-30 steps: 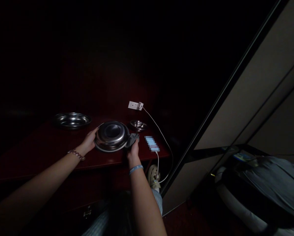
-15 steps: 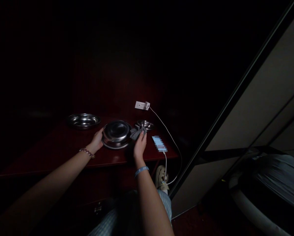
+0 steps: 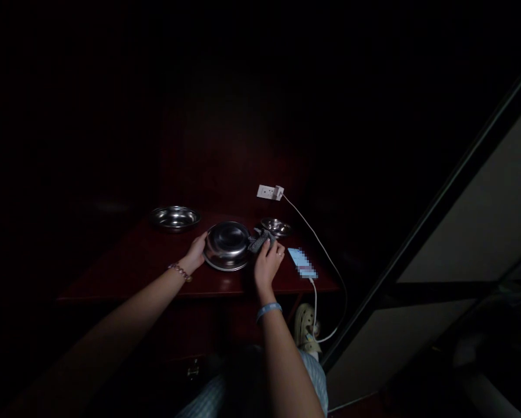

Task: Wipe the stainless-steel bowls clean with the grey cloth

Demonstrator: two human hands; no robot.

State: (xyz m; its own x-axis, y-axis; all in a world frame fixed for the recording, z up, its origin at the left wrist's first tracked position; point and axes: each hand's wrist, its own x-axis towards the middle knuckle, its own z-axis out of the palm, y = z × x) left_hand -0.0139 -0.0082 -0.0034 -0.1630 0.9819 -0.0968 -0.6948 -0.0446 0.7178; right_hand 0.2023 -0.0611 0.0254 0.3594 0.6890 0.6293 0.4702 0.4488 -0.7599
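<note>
A shiny metal bowl [image 3: 227, 244] is turned bottom up over the dark red table [image 3: 142, 270]. My left hand [image 3: 196, 253] grips its left rim, fingers partly hidden beneath it. On the bowl's right side, my right hand [image 3: 269, 261] has its fingers closed around a grey patterned cloth [image 3: 259, 240], which meets the bowl's edge. Behind that cloth sits a small metal bowl [image 3: 276, 227], right side up. A wider metal bowl [image 3: 175, 217] rests farther back on the left, also facing up.
A phone [image 3: 302, 263] lies at the table's right, its white cable [image 3: 325, 247] looping off the edge and up to a charger in a wall socket [image 3: 266, 192]. A foot in a clog [image 3: 304, 328] shows below. A pale panel [image 3: 473, 232] slants along the right.
The view has shifted, so everything sits farther right in the picture. My right hand has turned and its fingers are more curled over the cloth; my left hand keeps its hold on the bowl.
</note>
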